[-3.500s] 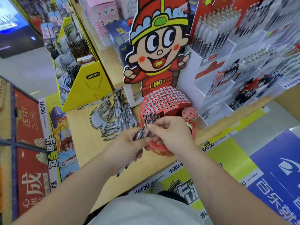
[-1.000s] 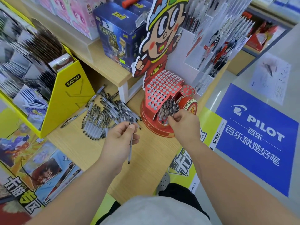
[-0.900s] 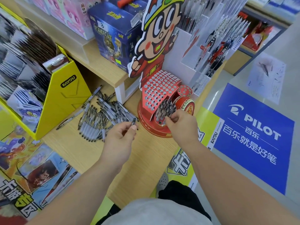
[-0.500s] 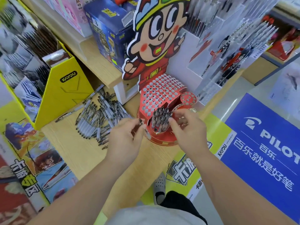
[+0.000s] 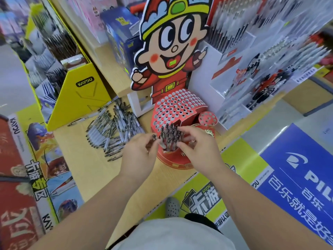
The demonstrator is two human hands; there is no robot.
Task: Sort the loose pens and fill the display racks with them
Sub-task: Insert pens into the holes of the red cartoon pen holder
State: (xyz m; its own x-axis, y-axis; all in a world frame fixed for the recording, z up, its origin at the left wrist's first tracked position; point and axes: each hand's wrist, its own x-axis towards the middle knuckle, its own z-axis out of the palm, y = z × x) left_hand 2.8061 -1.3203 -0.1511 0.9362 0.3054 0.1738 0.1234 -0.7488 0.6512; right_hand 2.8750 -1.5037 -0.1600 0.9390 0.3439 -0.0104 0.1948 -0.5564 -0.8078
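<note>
A red cardboard pen rack (image 5: 177,109) with many round holes stands on the wooden counter under a cartoon figure cutout (image 5: 173,46). A cluster of black-and-white pens (image 5: 168,135) stands in its front lower holes. My right hand (image 5: 197,149) curls thumb and forefinger around the right side of that cluster. My left hand (image 5: 139,156) pinches one pen (image 5: 154,137) by its top end, just left of the cluster. A pile of loose pens (image 5: 115,127) lies on the counter left of the rack.
A yellow KAYOU card box (image 5: 81,98) stands left of the pile. White tiered racks full of pens (image 5: 252,65) rise to the right. A blue box (image 5: 119,31) sits on the raised shelf behind. The counter's front edge runs just below my hands.
My left hand has brought its pen rightward from beside the loose pile to the rack's pen cluster. My right hand stays at the cluster. The view has shifted.
</note>
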